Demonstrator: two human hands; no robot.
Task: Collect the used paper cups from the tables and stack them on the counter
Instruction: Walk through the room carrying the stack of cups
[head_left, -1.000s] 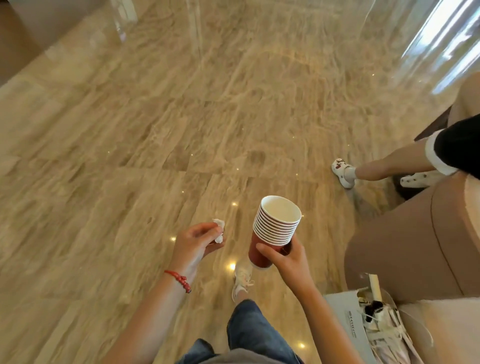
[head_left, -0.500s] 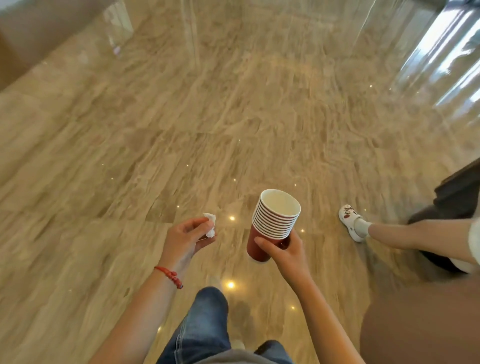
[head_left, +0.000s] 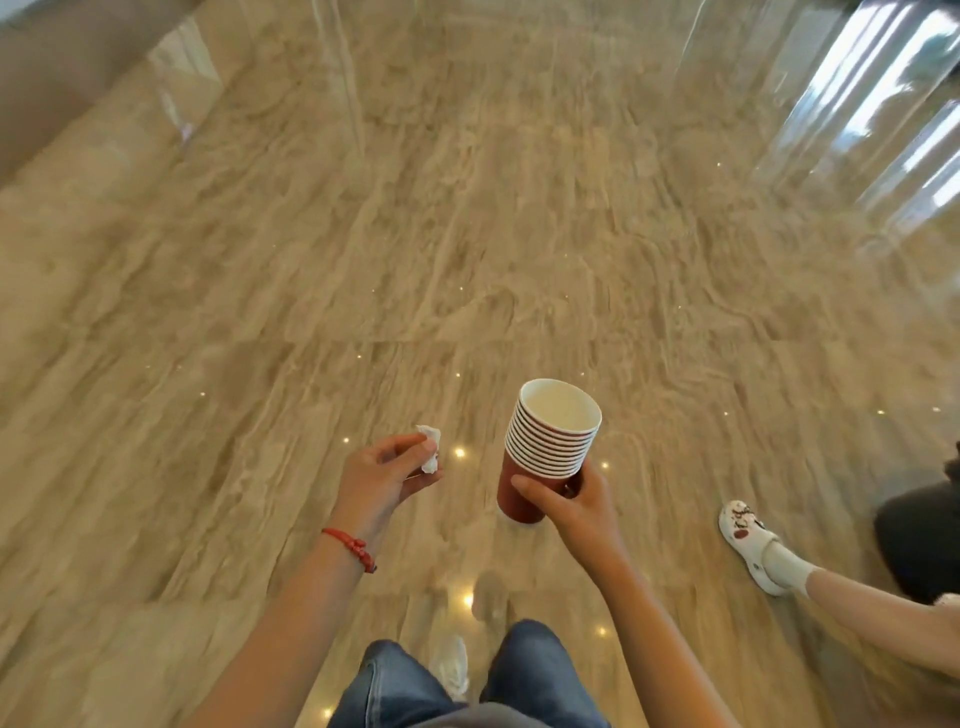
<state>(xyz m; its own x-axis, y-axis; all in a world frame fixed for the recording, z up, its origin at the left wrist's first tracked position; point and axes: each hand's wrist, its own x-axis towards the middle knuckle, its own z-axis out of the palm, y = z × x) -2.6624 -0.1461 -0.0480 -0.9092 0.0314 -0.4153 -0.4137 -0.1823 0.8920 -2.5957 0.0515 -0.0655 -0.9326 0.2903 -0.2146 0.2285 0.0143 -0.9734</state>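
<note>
The stack of paper cups (head_left: 551, 447) is gripped upright low on its side by the right hand (head_left: 582, 512); a crumpled tissue (head_left: 430, 449) is pinched by the left hand (head_left: 382, 480); no counter is visible.

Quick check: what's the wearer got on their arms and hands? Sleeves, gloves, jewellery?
Both forearms are bare: no sleeves in view and no gloves. The left hand has a red beaded bracelet around its wrist. The right hand and its wrist carry nothing; no rings or watch are visible on either.
</note>
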